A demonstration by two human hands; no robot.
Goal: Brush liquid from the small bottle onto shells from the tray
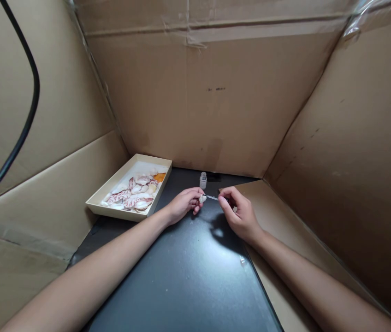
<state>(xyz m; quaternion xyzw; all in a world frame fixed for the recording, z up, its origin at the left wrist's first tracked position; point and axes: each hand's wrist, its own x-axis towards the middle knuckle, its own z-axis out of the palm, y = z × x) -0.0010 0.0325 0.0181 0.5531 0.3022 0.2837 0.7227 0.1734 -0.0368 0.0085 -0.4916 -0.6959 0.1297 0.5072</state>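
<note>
Between the fingertips of my left hand is a small white seashell. My right hand pinches a thin, pale brush that points left, its dark tip at the shell's edge. Whether the tip touches the shell is too small to tell. Just behind my left hand stands a small bottle with a pale label, upright on the dark tabletop. To the left sits a cream tray of seashells, many white with reddish-brown streaks, one orange.
Cardboard walls close in the dark table at the back and on both sides. A flat cardboard sheet lies along the right. At upper left hangs a black cable. A small dark flat item lies behind the bottle.
</note>
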